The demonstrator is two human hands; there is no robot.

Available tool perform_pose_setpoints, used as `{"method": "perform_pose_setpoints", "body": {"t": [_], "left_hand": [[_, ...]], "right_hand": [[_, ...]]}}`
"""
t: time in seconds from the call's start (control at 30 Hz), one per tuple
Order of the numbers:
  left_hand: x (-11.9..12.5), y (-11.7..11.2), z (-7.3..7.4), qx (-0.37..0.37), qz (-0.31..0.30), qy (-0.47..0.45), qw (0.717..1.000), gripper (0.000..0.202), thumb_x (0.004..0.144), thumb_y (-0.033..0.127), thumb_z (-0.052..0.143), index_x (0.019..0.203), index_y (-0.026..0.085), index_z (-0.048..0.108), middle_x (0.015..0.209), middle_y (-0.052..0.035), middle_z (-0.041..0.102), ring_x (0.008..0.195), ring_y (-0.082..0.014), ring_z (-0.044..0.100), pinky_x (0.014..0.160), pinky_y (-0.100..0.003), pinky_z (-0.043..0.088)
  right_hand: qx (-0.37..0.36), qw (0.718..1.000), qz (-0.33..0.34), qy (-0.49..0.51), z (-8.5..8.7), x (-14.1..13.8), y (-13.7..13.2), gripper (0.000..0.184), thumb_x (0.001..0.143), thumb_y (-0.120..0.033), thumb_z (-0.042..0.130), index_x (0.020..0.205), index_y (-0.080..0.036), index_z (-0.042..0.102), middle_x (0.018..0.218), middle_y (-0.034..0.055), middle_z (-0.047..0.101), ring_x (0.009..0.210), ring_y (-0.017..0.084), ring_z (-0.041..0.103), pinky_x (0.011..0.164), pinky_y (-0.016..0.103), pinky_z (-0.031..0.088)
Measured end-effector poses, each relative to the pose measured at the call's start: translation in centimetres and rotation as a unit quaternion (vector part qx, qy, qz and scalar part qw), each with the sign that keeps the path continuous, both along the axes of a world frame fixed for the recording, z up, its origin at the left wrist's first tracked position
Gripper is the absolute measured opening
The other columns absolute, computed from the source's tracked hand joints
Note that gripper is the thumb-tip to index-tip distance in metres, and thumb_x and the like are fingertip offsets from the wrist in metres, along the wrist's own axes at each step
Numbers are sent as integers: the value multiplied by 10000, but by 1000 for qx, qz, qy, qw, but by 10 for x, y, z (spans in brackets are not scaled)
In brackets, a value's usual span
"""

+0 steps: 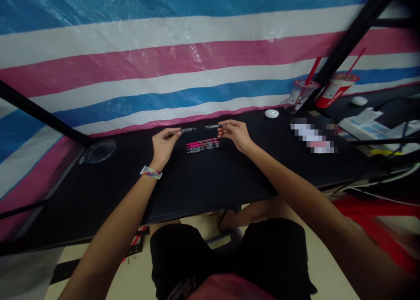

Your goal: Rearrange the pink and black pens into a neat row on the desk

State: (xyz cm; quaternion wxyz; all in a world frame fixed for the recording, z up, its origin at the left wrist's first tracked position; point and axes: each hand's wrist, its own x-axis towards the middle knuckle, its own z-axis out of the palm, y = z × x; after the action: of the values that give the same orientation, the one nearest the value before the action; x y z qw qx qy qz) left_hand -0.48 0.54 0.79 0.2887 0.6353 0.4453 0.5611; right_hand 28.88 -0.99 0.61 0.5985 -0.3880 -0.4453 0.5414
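Above the black table, my left hand pinches a short dark grey pen part between thumb and fingers. Facing it across a small gap is a slim silvery pen part, gripped at its right end by the fingertips of my right hand. Just below both hands several pens lie side by side in a row: a pink pen is at the back and a grey pen at the front. My fingers partly cover both held pieces, so their exact shape is hard to make out.
A clear round lid lies at the left. Toward the right are a white oval case, a cup with a red straw, a red-and-white cup, a blurred-out packet and a white power strip with cables.
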Motion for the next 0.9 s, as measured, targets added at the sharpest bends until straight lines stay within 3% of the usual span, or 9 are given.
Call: {"method": "perform_pose_setpoints", "body": {"t": [0.1, 0.17, 0.33, 0.5, 0.57, 0.73, 0.87, 0.9], "left_hand": [[0, -3, 2, -16, -55, 47, 997, 226, 870, 388, 865, 1027, 226, 871, 985, -77, 868, 928, -252, 810, 937, -419, 645], [1, -5, 3, -12, -61, 77, 995, 194, 915, 420, 819, 961, 237, 864, 932, -64, 861, 892, -245, 798, 910, -405, 632], [2, -5, 4, 1, -51, 120, 992, 472, 1035, 506, 654, 665, 223, 727, 772, -48, 789, 762, -201, 733, 831, -352, 588], [4, -4, 0, 1, -75, 79, 994, 214, 920, 422, 815, 990, 222, 782, 991, -62, 808, 909, -213, 752, 902, -367, 598], [5, -4, -2, -5, -89, 52, 995, 291, 891, 410, 851, 1097, 227, 760, 1027, -65, 799, 951, -213, 764, 924, -368, 604], [6, -4, -1, -31, -112, 42, 992, 281, 1021, 422, 699, 1220, 225, 727, 848, -29, 762, 849, -197, 776, 905, -379, 617], [6, -4, -1, -3, -118, 62, 991, 621, 823, 261, 908, 1391, 288, 659, 1132, -75, 798, 1100, -244, 777, 975, -396, 607], [6, -4, -1, -3, -118, 68, 991, 622, 834, 268, 903, 1405, 294, 656, 1155, -80, 798, 1124, -249, 771, 994, -406, 602]], "right_hand": [[3, 998, 51, -29, -2, -4, -4, 236, 823, -314, 861, 1012, -177, 831, 906, 95, 829, 782, 219, 787, 847, 427, 697], [1, 997, 65, -40, -2, -7, -5, 271, 821, -336, 881, 1032, -172, 836, 924, 101, 835, 791, 225, 797, 863, 438, 701], [2, 997, 64, -34, -2, -8, -6, 247, 841, -320, 863, 1032, -165, 841, 917, 102, 832, 777, 220, 801, 868, 437, 702], [-12, 998, 56, -28, -4, -7, -5, 209, 857, -287, 831, 1018, -155, 839, 894, 107, 832, 754, 217, 798, 843, 422, 698], [-21, 998, 51, -28, -5, -8, -4, 194, 869, -277, 812, 1017, -155, 841, 897, 109, 831, 760, 213, 795, 845, 415, 696], [-28, 998, 55, -28, -7, -9, -4, 184, 862, -272, 820, 1006, -160, 846, 890, 105, 830, 765, 213, 794, 842, 406, 693], [-23, 998, 58, -30, -8, -10, -4, 177, 870, -278, 819, 1008, -172, 847, 908, 107, 833, 773, 217, 795, 858, 420, 692], [-21, 998, 59, -29, -9, -10, -3, 179, 871, -277, 816, 1012, -172, 847, 909, 107, 834, 775, 217, 796, 863, 422, 691]]}}
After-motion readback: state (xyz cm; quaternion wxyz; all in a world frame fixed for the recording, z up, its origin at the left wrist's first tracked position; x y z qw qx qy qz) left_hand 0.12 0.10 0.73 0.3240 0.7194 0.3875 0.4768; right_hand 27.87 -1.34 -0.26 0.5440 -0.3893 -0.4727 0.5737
